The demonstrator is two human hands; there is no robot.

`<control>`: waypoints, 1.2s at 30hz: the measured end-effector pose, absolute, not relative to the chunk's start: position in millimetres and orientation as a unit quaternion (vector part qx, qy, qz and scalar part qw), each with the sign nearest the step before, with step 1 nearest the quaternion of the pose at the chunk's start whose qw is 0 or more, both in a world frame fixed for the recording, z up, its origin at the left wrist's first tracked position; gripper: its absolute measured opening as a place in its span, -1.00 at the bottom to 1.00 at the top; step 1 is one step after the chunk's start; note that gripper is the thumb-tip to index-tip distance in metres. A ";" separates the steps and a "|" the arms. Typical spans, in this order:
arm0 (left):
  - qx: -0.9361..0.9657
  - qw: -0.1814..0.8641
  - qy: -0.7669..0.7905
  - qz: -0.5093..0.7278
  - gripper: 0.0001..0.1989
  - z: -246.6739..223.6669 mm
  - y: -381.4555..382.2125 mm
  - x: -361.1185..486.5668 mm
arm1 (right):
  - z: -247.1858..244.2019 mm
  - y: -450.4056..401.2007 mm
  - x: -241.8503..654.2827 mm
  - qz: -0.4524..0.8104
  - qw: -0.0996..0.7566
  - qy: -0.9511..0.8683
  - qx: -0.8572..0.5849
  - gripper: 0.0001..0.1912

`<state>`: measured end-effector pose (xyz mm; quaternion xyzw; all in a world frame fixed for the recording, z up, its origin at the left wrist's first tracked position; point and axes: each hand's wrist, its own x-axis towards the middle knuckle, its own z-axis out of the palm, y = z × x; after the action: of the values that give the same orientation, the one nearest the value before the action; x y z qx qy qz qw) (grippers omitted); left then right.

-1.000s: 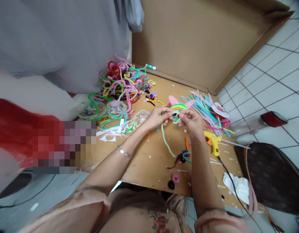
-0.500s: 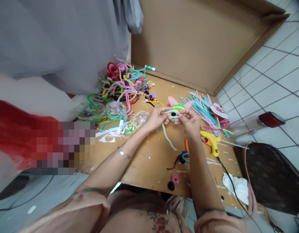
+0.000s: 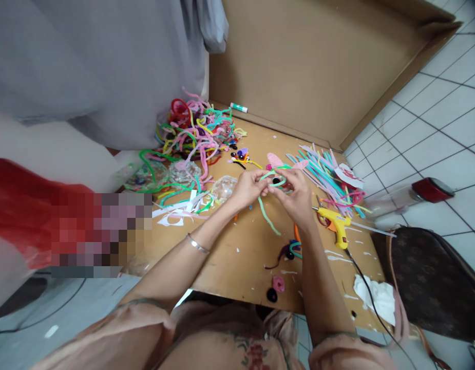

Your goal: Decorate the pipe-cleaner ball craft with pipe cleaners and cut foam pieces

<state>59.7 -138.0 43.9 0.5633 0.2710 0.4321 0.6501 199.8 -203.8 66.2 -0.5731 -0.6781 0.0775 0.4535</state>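
Note:
A pale green pipe cleaner [image 3: 266,213] is bent into a loop between my hands, its loose end hanging down over the table. My left hand [image 3: 248,189] pinches it at the left side of the loop. On the right, my right hand [image 3: 296,194] has thumb and fingers curled round the other side. A round black piece [image 3: 276,181] shows inside the loop; whether it is attached I cannot tell. Just beyond my fingers lies a pipe-cleaner figure with pink ear-like shapes [image 3: 274,159], partly hidden by my right hand.
A yellow glue gun [image 3: 335,225] lies right of my right forearm, its cord running toward me. Straight pipe cleaners [image 3: 318,172] lie behind it. A tangled heap of pipe cleaners [image 3: 194,128] is at the back left. A brown bag [image 3: 433,280] and a bottle [image 3: 399,198] are at right.
The pale green pipe cleaner has gone from flatter strands to a rounder loop. My right hand has turned, its fingers now arched over the loop. My left hand has barely moved.

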 end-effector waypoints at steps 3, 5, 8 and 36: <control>0.572 0.649 0.269 0.423 -0.82 43.2 -137.9 60.1 | 63.5 -203.8 199.8 0.035 0.427 -0.696 -0.576 -0.70; 0.564 0.652 0.278 0.424 -0.81 43.7 -137.5 59.9 | 61.5 -203.7 200.7 0.024 0.426 -0.690 -0.585 -0.75; 0.543 0.663 0.295 0.423 -0.79 45.3 -136.8 58.6 | 60.0 -203.9 202.4 0.010 0.425 -0.679 -0.599 -0.78; 0.533 0.670 0.272 0.440 -0.85 44.3 -138.5 60.3 | 62.2 -204.8 198.8 0.008 0.450 -0.667 -0.594 -0.84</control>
<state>60.3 -138.5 44.3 0.5328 0.2715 0.4396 0.6702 198.8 -204.8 62.2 -0.5944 -0.6667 0.0083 0.4497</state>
